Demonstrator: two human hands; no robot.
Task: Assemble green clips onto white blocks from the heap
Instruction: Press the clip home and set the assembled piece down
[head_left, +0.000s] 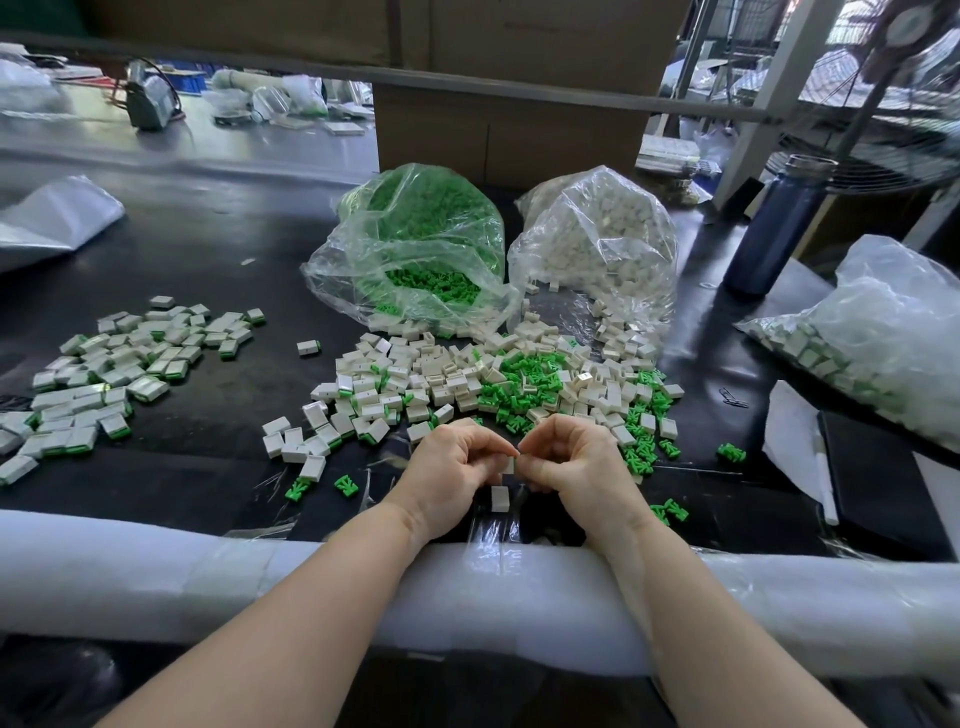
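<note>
My left hand (451, 470) and my right hand (571, 465) meet just above the near edge of the black table, fingers curled, pinching a small white block (508, 465) between them. Whether a green clip is in the fingers is hidden. A second white block (500, 498) shows just below, at my left hand's fingers. Behind the hands lies the mixed heap (498, 382) of white blocks and green clips. A spread of assembled blocks with green edges (109, 374) covers the left of the table.
An open bag of green clips (415, 249) and a bag of white blocks (597, 239) stand behind the heap. A filled bag (872, 332) lies at the right, a dark blue bottle (774, 223) beyond it. White foam padding (208, 566) lines the near edge. Stray clips (345, 485) lie nearby.
</note>
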